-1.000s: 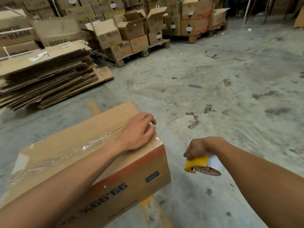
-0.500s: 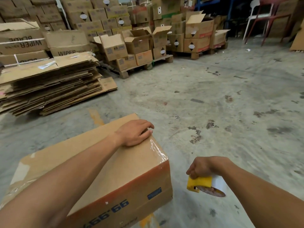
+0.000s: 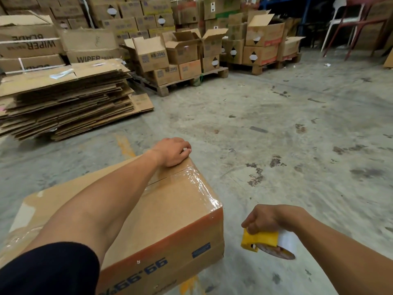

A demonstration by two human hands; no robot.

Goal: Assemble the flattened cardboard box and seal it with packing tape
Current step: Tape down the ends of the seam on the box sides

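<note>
An assembled brown cardboard box (image 3: 170, 213) with an orange band and blue print lies on the concrete floor at lower left. Clear packing tape (image 3: 200, 184) runs along its top seam and wrinkles over the right edge. My left hand (image 3: 173, 151) rests at the far top corner of the box, fingers curled over its edge. My right hand (image 3: 261, 220) hangs to the right of the box, apart from it, gripping a yellow tape dispenser (image 3: 260, 240) with a roll of clear tape (image 3: 284, 248).
A tall stack of flattened cardboard boxes (image 3: 63, 101) lies at left. Pallets of open and closed cartons (image 3: 182, 58) stand behind it and further right (image 3: 261, 47). Chairs (image 3: 350, 22) stand at the far right. Stained concrete floor (image 3: 276, 128) stretches ahead.
My left hand has slid from the taped end of the seam up to the box's far corner. The view has tilted up. My right hand still holds the dispenser beside the box.
</note>
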